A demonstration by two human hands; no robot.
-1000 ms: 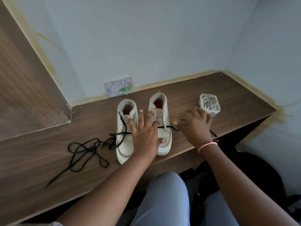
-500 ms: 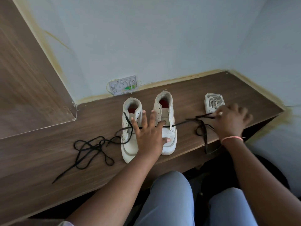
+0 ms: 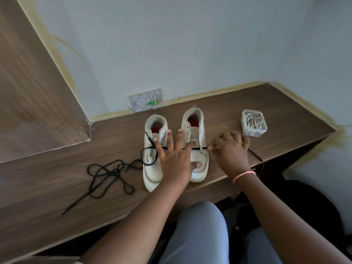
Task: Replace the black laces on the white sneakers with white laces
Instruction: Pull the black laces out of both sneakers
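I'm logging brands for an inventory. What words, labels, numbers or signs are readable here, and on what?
None can be read.
White sneakers: no visible logo or lettering.
Wall plate: markings too small and blurred to read.
Clear container of white laces: no label visible.

A plain room, likely a home corner: a built-in wood-laminate tabletop (image 3: 238, 111) meets bare pale walls (image 3: 171, 44), with an uncovered wall socket (image 3: 146, 100) just above it

left hand (image 3: 176, 161) hides both sneakers' vamps, 12 o'clock | right hand (image 3: 231, 150) fingertips, lace grip unclear, 1 o'clock
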